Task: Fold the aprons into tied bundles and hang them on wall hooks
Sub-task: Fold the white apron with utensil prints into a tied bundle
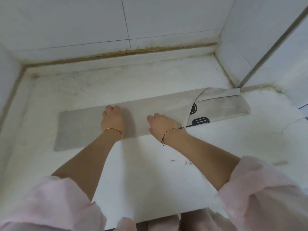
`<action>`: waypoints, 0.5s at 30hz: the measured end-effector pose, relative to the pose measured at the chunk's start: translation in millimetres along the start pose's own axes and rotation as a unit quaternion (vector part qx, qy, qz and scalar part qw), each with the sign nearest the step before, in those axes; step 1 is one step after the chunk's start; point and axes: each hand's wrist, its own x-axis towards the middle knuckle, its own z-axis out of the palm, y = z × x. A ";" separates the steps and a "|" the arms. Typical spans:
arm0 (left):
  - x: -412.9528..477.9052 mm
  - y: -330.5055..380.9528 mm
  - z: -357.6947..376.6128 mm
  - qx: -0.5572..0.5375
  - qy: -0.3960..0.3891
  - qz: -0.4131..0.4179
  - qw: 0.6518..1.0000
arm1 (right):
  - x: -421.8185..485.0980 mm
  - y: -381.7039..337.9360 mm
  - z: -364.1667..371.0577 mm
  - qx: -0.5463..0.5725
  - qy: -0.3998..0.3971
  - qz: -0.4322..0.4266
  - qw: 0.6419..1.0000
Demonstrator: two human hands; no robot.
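- bench [150,172]: white, set in a tiled corner, and carries the apron.
- apron [80,129]: folded into a long grey strip. Its long axis runs left-right under both hands, with the right end skewed away from the person. It overhangs well past each hand.
- printed flap [201,114]: just right of the right hand, turned back.
- left hand [112,119]: on mid-strip, fingers curled at the far edge. Can't tell if they pinch it.
- right hand [160,124]: near the left but apart, resting on the cloth by the near edge, fingers loosely bent.
- Guess: the next fold works across the long axis. The left end is nearer its hand.
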 end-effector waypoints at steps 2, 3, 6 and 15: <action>-4.5 -33.5 -0.2 0.002 0.037 -0.091 0.995 | 11.5 -17.1 3.9 0.041 -0.015 -0.009 0.999; -7.1 -48.1 -1.7 0.005 0.048 -0.139 0.989 | 16.1 -20.5 5.4 0.058 -0.023 -0.004 0.998; -16.5 -88.8 -10.6 0.008 0.042 -0.281 0.959 | 29.9 -23.8 9.2 0.086 -0.064 0.013 0.994; -13.1 -133.0 -38.4 -0.037 0.000 -0.389 0.920 | 41.9 -24.2 -10.3 0.154 -0.164 0.058 0.973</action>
